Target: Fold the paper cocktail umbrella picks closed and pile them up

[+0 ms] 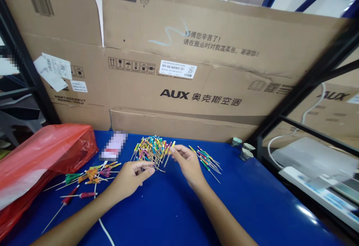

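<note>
Blue table [252,205]: colored-handle pins [153,152] in bunches, red plastic bag [42,160], white cable [103,231], three metal cups [244,148].

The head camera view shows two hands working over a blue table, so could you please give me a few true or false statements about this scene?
1. Both hands are gloved. False: the left hand and the right hand are bare.
2. A red plastic bag lies at the left end of the blue table. True.
3. No pins lie to the right of the right hand. False: a smaller bunch of coloured pins lies there.
4. The cardboard box behind the table is printed with the word AUX. True.
</note>
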Available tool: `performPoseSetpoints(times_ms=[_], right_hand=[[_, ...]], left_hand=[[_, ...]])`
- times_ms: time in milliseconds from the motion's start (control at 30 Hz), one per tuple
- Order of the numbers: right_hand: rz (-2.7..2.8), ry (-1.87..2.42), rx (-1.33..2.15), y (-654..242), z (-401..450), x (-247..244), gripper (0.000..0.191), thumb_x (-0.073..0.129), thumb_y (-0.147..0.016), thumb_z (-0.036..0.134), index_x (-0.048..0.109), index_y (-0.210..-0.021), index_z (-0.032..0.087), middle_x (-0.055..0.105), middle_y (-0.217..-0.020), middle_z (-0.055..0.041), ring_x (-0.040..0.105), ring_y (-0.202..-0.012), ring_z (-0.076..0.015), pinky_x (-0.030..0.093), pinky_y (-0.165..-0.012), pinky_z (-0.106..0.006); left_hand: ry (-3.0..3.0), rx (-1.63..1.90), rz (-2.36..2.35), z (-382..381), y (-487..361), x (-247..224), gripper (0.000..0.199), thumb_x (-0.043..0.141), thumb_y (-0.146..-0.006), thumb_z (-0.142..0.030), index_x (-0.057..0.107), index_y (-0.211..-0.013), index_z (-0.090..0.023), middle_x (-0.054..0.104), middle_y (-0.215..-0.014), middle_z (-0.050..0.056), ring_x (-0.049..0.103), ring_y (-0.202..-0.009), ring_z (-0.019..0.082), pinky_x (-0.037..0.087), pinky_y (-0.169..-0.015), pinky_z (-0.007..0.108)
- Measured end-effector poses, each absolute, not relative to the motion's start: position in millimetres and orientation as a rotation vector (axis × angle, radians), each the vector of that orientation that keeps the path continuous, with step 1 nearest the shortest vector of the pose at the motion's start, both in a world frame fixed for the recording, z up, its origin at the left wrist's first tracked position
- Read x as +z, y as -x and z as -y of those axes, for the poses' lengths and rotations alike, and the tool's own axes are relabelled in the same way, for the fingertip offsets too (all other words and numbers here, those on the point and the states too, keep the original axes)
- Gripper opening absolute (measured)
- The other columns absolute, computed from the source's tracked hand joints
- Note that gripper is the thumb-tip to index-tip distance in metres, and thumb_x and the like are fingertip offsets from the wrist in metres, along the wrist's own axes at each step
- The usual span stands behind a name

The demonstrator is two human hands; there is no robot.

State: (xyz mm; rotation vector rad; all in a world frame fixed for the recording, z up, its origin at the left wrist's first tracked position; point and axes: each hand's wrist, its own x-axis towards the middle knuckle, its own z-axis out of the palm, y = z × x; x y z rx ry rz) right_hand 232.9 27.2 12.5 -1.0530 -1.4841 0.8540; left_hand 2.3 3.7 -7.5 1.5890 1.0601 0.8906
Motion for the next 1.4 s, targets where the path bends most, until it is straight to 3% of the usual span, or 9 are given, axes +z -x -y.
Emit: performPoseSetpoints(times_ms=[200,400,567,733,1200,1400], right_hand=[[1.799,1.860,-0.134,-303.5,-46.7,22.3,0.027,0.053,-0.092,0.036,0.073,-0.099,0.019,0.069,-0.087,-0.0126,0.060,-0.084,-0.0278,0.041,-0.074,-0.036],[1.761,2.224,-0.384,-325.3,-46.6,14.2,0.026,0.051,-0.093,0.030,0.074,-0.090,0.019,0.068,-0.086,-0.0166,0.057,-0.090,-0.0306,0.036,-0.078,-0.040],[2.049,1.867,-0.326,-300.8,-45.0,10.1,0.033,0.046,-0.097,0.039,0.069,-0.117,0.024,0.066,-0.111,-0.0154,0.050,-0.103,-0.0317,0.036,-0.082,-0.041],[2.424,1.455,-0.159,-269.7,-41.6,-1.4,0.043,0.048,-0.097,0.030,0.051,-0.139,0.027,0.054,-0.138,-0.0120,0.044,-0.117,-0.0296,0.034,-0.094,-0.043],[2.488,1.325,-0.088,-263.2,-38.3,1.5,0.024,0.050,-0.099,0.032,0.070,-0.112,0.026,0.061,-0.116,-0.0106,0.047,-0.110,-0.0260,0.036,-0.087,-0.038],[2.507,1.236,-0.008,-261.2,-36.7,1.6,0.028,0.048,-0.099,0.028,0.067,-0.120,0.029,0.060,-0.123,-0.0090,0.047,-0.114,-0.0249,0.037,-0.091,-0.039]], left_hand=[[-1.596,0.904,-1.080,-6.5,1.8,-6.8,0.041,0.066,-0.082,-0.050,0.076,-0.105,-0.017,0.075,-0.081,0.007,0.055,-0.052,0.012,0.045,-0.049,0.023],[-1.614,0.910,-1.102,-4.9,-0.1,-8.7,0.040,0.065,-0.082,-0.049,0.076,-0.101,-0.017,0.074,-0.076,0.007,0.055,-0.052,0.013,0.044,-0.049,0.023],[-1.617,0.892,-1.100,-5.1,0.0,-8.4,0.039,0.064,-0.082,-0.051,0.076,-0.099,-0.017,0.074,-0.075,0.007,0.057,-0.053,0.014,0.044,-0.049,0.023],[-1.628,0.881,-1.091,-5.5,0.2,-6.5,0.038,0.064,-0.083,-0.050,0.075,-0.100,-0.018,0.074,-0.073,0.006,0.055,-0.050,0.013,0.044,-0.048,0.023],[-1.626,0.850,-1.091,-3.9,-0.3,-3.7,0.040,0.063,-0.082,-0.050,0.076,-0.101,-0.017,0.073,-0.072,0.006,0.055,-0.050,0.013,0.044,-0.047,0.023],[-1.631,0.857,-1.076,-4.7,-0.2,-5.8,0.038,0.063,-0.082,-0.050,0.076,-0.096,-0.018,0.073,-0.071,0.006,0.054,-0.049,0.013,0.043,-0.047,0.023]])
